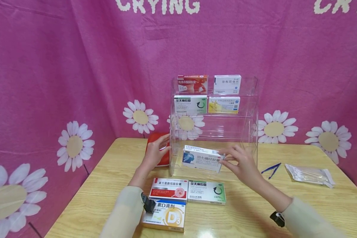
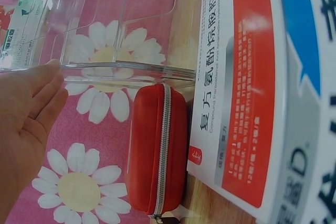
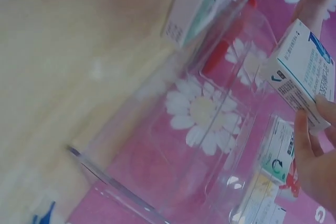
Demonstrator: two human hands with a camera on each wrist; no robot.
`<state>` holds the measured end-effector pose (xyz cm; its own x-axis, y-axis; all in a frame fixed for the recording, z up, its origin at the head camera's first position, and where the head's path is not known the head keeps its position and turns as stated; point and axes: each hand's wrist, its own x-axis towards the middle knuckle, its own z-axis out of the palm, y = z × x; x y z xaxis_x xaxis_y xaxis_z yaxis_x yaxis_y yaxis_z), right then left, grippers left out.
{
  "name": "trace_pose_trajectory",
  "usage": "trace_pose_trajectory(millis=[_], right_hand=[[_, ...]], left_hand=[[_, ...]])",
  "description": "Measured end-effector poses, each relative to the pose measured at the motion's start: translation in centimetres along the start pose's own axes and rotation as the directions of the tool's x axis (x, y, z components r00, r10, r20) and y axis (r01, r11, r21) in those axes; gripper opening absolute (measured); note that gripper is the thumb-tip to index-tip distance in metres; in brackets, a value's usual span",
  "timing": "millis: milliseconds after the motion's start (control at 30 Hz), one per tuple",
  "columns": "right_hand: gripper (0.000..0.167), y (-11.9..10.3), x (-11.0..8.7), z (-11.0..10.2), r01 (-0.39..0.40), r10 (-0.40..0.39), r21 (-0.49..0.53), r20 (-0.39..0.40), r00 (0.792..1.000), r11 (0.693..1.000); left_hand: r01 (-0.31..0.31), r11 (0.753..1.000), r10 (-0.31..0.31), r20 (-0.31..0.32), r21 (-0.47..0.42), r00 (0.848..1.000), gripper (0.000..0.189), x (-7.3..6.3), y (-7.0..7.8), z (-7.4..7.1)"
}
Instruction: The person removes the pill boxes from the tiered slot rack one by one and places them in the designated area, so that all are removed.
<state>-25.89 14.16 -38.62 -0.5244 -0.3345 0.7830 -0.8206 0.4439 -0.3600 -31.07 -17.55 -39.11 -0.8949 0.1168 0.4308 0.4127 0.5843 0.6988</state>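
Note:
My right hand (image 1: 241, 162) pinches the right end of a white and blue medicine box (image 1: 202, 159), which is tilted in front of the lower part of a clear acrylic display rack (image 1: 214, 127). In the right wrist view, thumb and fingers grip the end of that medicine box (image 3: 302, 72). My left hand (image 1: 155, 152) touches the rack's left side with fairly straight fingers, as the left wrist view also shows the hand (image 2: 31, 108) at the rack's edge. Boxes stand on the two upper tiers, including a red box (image 1: 192, 84) and a green-white box (image 1: 190, 104).
On the table before the rack lie a red-white box (image 1: 169, 188), another green-white box (image 1: 206, 192) and a vitamin D box (image 1: 165, 215). A red zipped case (image 2: 157, 150) stands left of the rack. Blue tweezers (image 1: 272, 170) and a cotton swab pack (image 1: 310, 175) lie at the right.

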Motion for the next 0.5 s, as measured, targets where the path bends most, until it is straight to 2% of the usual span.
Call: trace_pose_trajectory(millis=[200, 500], right_hand=[[0.033, -1.3, -2.7, -0.3, -0.029, 0.021, 0.078, 0.096, 0.995, 0.997], [0.030, -2.8, -6.3, -0.6, -0.092, 0.064, 0.123, 0.214, 0.975, 0.988]], left_hand=[[0.001, 1.000, -0.001, 0.003, -0.001, 1.000, 0.052, 0.0, -0.1, 0.1], [0.017, 1.000, -0.017, 0.009, 0.005, 1.000, 0.052, 0.0, -0.1, 0.1]])
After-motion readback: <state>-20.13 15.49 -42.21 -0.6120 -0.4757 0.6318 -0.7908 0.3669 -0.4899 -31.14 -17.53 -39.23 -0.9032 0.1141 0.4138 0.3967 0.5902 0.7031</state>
